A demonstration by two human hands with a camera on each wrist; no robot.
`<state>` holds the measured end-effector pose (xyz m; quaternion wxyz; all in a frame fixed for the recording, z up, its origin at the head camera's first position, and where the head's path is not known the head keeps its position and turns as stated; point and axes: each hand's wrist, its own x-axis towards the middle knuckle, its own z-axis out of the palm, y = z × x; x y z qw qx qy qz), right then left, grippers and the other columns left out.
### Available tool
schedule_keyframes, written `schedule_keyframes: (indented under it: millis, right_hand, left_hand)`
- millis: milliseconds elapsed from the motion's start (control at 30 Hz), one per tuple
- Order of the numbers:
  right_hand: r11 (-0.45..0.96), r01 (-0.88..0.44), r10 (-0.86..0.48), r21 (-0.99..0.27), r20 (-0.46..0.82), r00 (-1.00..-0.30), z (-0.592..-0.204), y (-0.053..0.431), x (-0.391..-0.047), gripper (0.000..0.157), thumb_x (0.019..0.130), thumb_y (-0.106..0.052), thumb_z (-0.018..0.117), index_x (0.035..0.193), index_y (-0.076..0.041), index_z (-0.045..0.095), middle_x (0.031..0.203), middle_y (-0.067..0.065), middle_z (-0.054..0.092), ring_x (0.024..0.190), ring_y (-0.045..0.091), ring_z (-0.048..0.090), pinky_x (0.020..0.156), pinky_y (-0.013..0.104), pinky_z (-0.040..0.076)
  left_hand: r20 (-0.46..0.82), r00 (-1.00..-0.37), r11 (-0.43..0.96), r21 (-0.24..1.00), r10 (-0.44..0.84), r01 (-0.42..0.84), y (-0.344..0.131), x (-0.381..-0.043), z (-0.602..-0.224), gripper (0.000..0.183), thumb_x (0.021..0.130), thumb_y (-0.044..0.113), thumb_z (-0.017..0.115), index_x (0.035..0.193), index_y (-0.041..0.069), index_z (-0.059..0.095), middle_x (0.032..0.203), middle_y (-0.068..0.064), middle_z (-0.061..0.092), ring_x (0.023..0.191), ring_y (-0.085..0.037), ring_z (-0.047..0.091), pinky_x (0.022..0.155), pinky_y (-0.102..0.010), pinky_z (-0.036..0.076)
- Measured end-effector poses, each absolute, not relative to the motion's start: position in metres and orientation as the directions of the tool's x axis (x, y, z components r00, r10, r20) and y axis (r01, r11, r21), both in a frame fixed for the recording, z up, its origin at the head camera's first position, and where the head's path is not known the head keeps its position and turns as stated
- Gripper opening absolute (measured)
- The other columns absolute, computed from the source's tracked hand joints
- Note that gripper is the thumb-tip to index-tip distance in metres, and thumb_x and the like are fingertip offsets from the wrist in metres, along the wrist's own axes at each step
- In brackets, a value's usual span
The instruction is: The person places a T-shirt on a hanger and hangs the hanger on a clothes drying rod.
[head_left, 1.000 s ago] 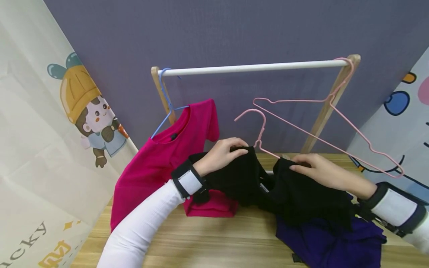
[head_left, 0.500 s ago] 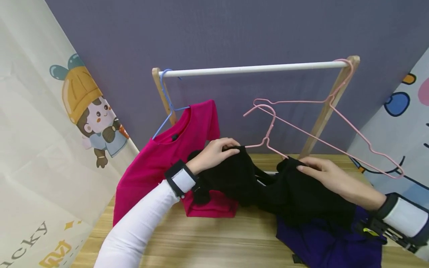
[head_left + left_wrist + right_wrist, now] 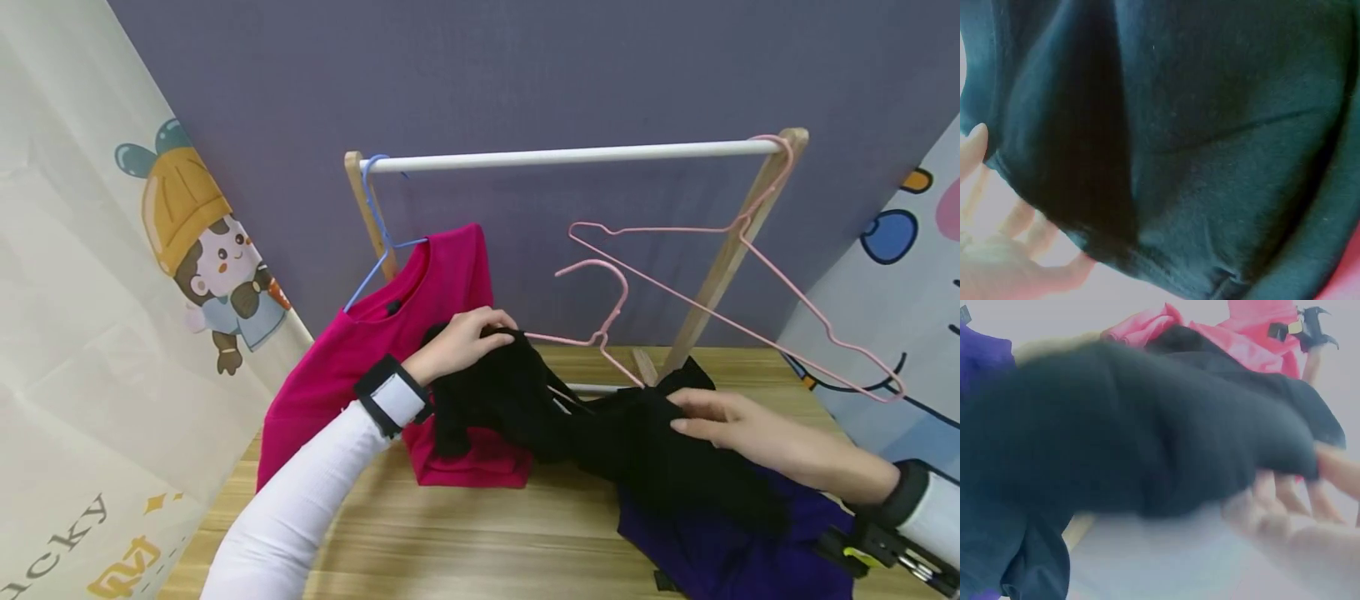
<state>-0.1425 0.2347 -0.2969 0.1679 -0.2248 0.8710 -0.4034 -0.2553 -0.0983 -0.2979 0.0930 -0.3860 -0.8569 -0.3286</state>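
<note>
"One white-barred rack (image 3: 577,156) on my monitor, magenta shirt (image 3: 360,367) hanging at its left end. Where's the black shirt (image 3: 517,400)?"

"In front of the rack, over the bench (image 3: 420,542) and part of the purple cloth (image 3: 727,550). My left hand (image 3: 465,337) pinches one side, my right hand (image 3: 765,433) the other."

"What differs from a second ago?"

"I see the right hand lower and further right. The nearer pink hanger (image 3: 618,311) has shifted likewise, its arms meeting the black fabric; how deep inside, I can't tell."
</note>
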Motion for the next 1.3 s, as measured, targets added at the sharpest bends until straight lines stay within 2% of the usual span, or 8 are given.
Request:
schedule_keyframes:
  millis: [100, 200, 300, 433, 767, 933, 1067, 1300]
  right_hand:
    - [0.488, -0.287, -0.675, -0.825, -0.148, -0.723, -0.299, 0.230, -0.138, 0.023, 0.092, -0.013, 0.044, 0.111, 0.000, 0.043, 0.087, 0.005, 0.054, 0.076, 0.018, 0.050, 0.061, 0.039, 0.044]
    - [0.359, -0.288, -0.792, -0.888, -0.127, -0.597, -0.300, 0.221, -0.134, 0.012, 0.091, -0.007, 0.044, 0.099, 0.001, 0.041, 0.064, -0.003, 0.038, 0.062, 0.009, 0.048, 0.053, 0.032, 0.044]
    - [0.260, -0.222, -0.857, -0.940, -0.119, -0.501, -0.300, 0.210, -0.130, 0.011, 0.089, -0.003, 0.045, 0.096, 0.001, 0.038, 0.062, -0.003, 0.031, 0.060, 0.006, 0.049, 0.053, 0.030, 0.050]
    - [0.189, -0.159, -0.895, -0.969, -0.104, -0.434, -0.298, 0.194, -0.128, 0.016, 0.088, 0.000, 0.047, 0.098, 0.002, 0.035, 0.061, 0.003, 0.030, 0.063, 0.010, 0.056, 0.058, 0.041, 0.054]
    - [0.085, -0.177, -0.896, -0.981, 0.003, -0.445, -0.287, 0.158, -0.131, 0.015, 0.088, 0.000, 0.047, 0.100, 0.002, 0.039, 0.079, 0.004, 0.061, 0.071, 0.023, 0.061, 0.058, 0.048, 0.053]
    - [0.067, -0.211, -0.888, -0.975, 0.038, -0.458, -0.274, 0.144, -0.134, 0.015, 0.088, -0.001, 0.047, 0.102, 0.002, 0.040, 0.086, 0.007, 0.063, 0.075, 0.024, 0.060, 0.060, 0.044, 0.054]
    - [0.052, -0.223, -0.876, -0.973, 0.063, -0.478, -0.265, 0.135, -0.136, 0.017, 0.088, -0.002, 0.047, 0.104, 0.003, 0.040, 0.093, 0.009, 0.061, 0.080, 0.023, 0.059, 0.062, 0.037, 0.054]
    - [0.024, -0.242, -0.823, -0.970, 0.118, -0.556, -0.238, 0.123, -0.150, 0.022, 0.088, -0.003, 0.048, 0.106, 0.005, 0.038, 0.101, 0.008, 0.062, 0.085, 0.026, 0.059, 0.065, 0.035, 0.054]
  left_hand:
    - [0.426, -0.662, 0.495, 0.444, 0.617, 0.747, -0.098, -0.256, -0.298, 0.013, 0.082, 0.014, 0.059, 0.095, 0.010, 0.061, 0.091, -0.007, 0.063, 0.087, -0.017, 0.053, 0.080, -0.036, 0.043]
    - [0.415, -0.662, 0.490, 0.451, 0.624, 0.746, -0.096, -0.257, -0.298, 0.013, 0.083, 0.014, 0.059, 0.096, 0.011, 0.062, 0.093, -0.007, 0.061, 0.090, -0.017, 0.051, 0.081, -0.037, 0.041]
    - [0.400, -0.674, 0.476, 0.491, 0.621, 0.730, -0.095, -0.258, -0.299, 0.013, 0.084, 0.012, 0.057, 0.096, 0.010, 0.061, 0.097, -0.008, 0.058, 0.094, -0.018, 0.049, 0.082, -0.037, 0.042]
    - [0.405, -0.697, 0.475, 0.523, 0.593, 0.708, -0.096, -0.260, -0.299, 0.014, 0.084, 0.010, 0.057, 0.097, 0.010, 0.061, 0.103, -0.009, 0.056, 0.100, -0.019, 0.046, 0.086, -0.039, 0.041]
    - [0.350, -0.831, 0.575, 0.603, 0.432, 0.553, -0.101, -0.259, -0.296, 0.038, 0.092, 0.018, 0.044, 0.127, 0.005, 0.039, 0.139, -0.027, 0.022, 0.125, -0.036, 0.024, 0.102, -0.050, 0.025]
    - [0.380, -0.842, 0.569, 0.621, 0.384, 0.540, -0.110, -0.260, -0.294, 0.043, 0.093, 0.019, 0.040, 0.132, 0.004, 0.030, 0.140, -0.026, 0.022, 0.127, -0.033, 0.021, 0.103, -0.049, 0.022]
    - [0.420, -0.839, 0.535, 0.646, 0.347, 0.545, -0.119, -0.260, -0.290, 0.045, 0.093, 0.019, 0.040, 0.134, 0.006, 0.026, 0.139, -0.022, 0.027, 0.123, -0.031, 0.029, 0.101, -0.047, 0.028]
    - [0.456, -0.829, 0.514, 0.650, 0.324, 0.559, -0.130, -0.258, -0.288, 0.042, 0.093, 0.018, 0.041, 0.131, 0.004, 0.032, 0.135, -0.022, 0.033, 0.116, -0.030, 0.038, 0.096, -0.048, 0.034]
